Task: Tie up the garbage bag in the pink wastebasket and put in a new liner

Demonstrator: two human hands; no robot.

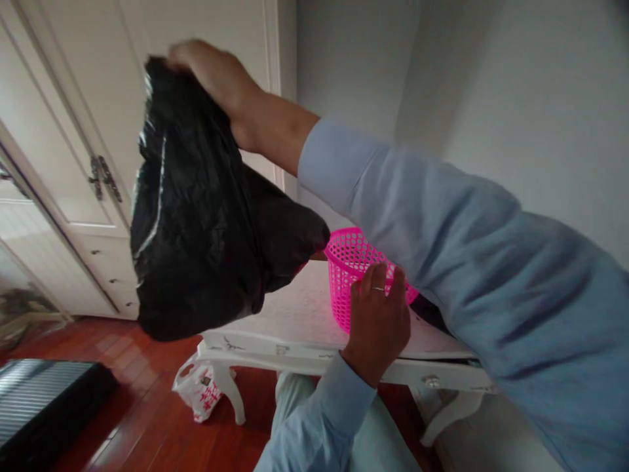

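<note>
A full-looking black plastic bag hangs in the air at the left, gripped near its top by my right hand. My right arm reaches across from the right side. Part of the bag bulges toward the pink perforated basket and meets or overlaps its rim in the view. The basket stands on a white table. Closed over its near rim is my left hand, with a ring on one finger. My right sleeve hides part of the basket, and what is inside the basket does not show.
A dark object lies on the table behind my right sleeve. Below, a white plastic bag with red print sits on the red wood floor by a table leg. A black case-like object is at lower left. White wardrobe doors stand behind.
</note>
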